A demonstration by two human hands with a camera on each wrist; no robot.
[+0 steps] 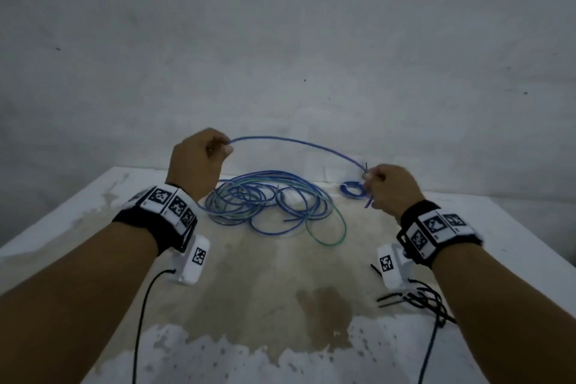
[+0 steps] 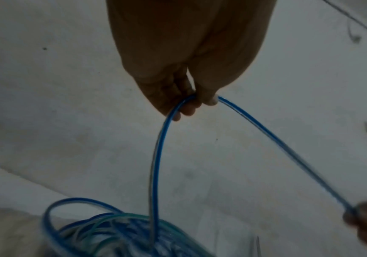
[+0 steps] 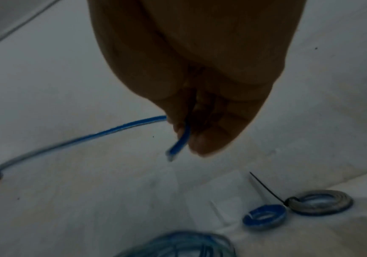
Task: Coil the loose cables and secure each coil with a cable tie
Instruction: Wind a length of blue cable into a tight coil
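Both hands pinch one blue cable (image 1: 299, 142) above the table (image 1: 514, 227): right hand (image 1: 389, 188) near its end, left hand (image 1: 199, 159) further along. Loose pile (image 1: 265, 199) sits mid-table toward the far edge. I'd wind small even loops, feeding slack slowly so nothing snags.

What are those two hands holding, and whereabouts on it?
Both hold one blue cable. The right hand pinches it close to its free end, a short tip poking out below. The left hand pinches it farther along, where it rises from the loose pile.

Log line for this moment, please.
phase: start coiling | left hand: pinches blue cable | right hand: pinches cable end | loose pile: on table | finished coils: two
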